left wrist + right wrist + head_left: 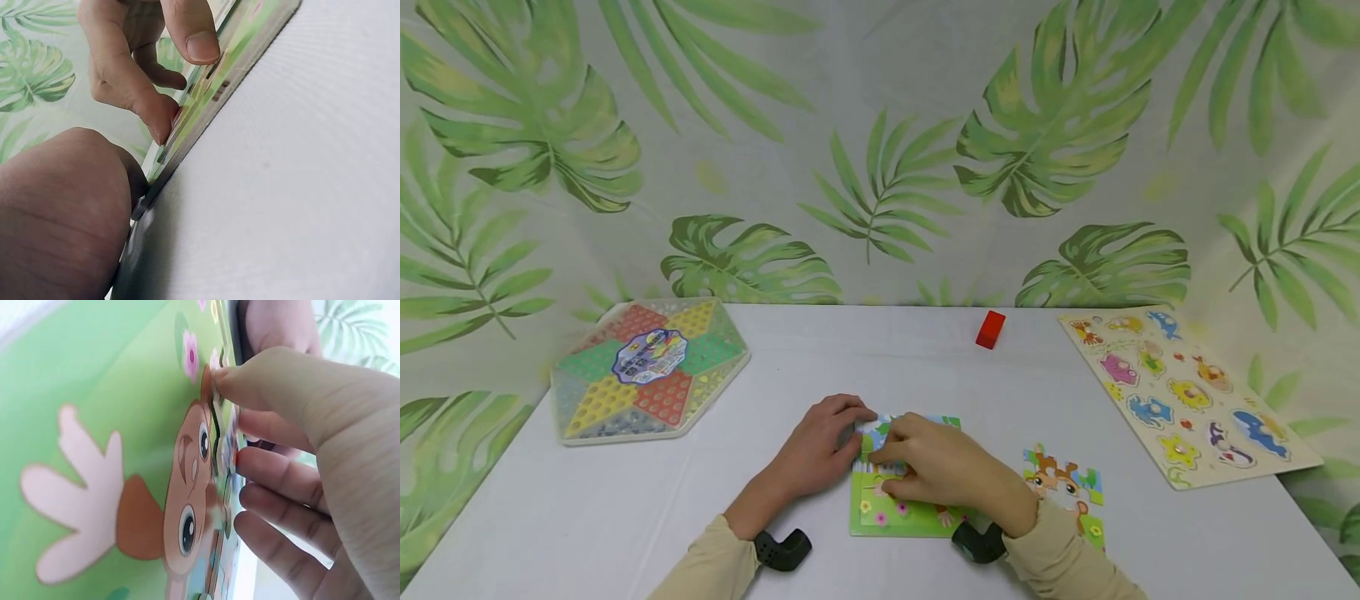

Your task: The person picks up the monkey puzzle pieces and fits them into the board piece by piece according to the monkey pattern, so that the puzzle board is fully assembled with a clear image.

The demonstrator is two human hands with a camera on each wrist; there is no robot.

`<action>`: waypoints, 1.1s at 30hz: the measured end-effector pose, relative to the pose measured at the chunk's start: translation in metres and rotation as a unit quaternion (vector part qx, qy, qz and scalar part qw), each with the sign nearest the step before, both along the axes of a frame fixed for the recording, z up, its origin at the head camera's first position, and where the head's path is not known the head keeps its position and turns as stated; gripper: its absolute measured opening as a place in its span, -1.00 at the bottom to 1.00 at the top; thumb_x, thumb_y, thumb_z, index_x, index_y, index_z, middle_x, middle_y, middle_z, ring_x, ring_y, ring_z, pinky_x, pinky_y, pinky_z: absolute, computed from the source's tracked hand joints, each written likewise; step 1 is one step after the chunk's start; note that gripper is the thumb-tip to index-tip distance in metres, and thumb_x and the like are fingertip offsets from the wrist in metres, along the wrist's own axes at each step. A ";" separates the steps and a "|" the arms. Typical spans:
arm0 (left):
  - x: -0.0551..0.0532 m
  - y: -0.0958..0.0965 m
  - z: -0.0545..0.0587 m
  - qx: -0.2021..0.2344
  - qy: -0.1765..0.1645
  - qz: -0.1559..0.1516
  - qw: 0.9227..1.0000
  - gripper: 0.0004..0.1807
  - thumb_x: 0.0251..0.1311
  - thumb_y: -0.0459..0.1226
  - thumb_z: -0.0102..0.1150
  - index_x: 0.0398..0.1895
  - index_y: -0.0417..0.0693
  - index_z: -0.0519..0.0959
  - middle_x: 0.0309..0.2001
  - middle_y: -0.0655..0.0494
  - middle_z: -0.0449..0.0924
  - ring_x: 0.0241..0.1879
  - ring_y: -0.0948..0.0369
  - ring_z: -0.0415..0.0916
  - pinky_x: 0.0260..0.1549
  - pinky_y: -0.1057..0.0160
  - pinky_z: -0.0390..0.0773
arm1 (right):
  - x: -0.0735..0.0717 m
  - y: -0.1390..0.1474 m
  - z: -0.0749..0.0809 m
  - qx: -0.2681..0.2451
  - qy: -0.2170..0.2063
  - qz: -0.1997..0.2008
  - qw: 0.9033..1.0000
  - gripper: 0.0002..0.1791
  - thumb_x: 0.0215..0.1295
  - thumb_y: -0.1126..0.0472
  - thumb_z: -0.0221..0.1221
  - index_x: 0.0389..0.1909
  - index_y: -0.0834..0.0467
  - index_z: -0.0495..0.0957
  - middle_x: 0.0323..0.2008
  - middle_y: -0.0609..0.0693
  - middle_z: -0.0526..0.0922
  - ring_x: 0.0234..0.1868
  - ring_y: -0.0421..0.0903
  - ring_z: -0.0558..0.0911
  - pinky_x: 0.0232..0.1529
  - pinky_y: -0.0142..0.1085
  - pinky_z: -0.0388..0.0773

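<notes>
A green jigsaw puzzle board point(906, 529) lies on the table in front of the person, with pink flowers and a brown cartoon animal point(190, 487) printed on it. At its upper left corner the left hand point(825, 446) holds the edge, the thumb along the left side. Over the board's left half, the right hand point(934, 465) pinches a flat puzzle piece point(889, 470) between thumb and forefinger, low against the surface. Its other fingers point(281, 515) lie bent above the board. The right hand hides much of the picture.
Joined pieces with a deer's face point(1063, 492) lie beside the right forearm. Behind stands a red block point(990, 330). A star-patterned checkers board point(706, 417) lies at the left, an animal peg puzzle point(1206, 425) at the right edge.
</notes>
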State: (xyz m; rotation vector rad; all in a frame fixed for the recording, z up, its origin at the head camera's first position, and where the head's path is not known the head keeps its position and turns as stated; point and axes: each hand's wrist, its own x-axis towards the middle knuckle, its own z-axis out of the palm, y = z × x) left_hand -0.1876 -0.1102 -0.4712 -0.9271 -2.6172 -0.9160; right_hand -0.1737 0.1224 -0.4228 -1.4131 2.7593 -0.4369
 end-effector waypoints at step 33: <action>0.000 0.000 0.000 0.000 -0.024 0.003 1.000 -0.71 0.38 -0.35 0.16 0.11 -0.06 0.68 0.15 0.03 0.59 0.25 0.02 0.49 0.28 -0.09 0.46 | 0.018 -0.008 0.002 0.032 0.047 -0.033 0.998 -0.68 0.39 0.03 0.30 0.10 -0.01 0.73 -0.15 -0.13 0.60 -0.16 -0.22 0.52 -0.27 -0.44 0.50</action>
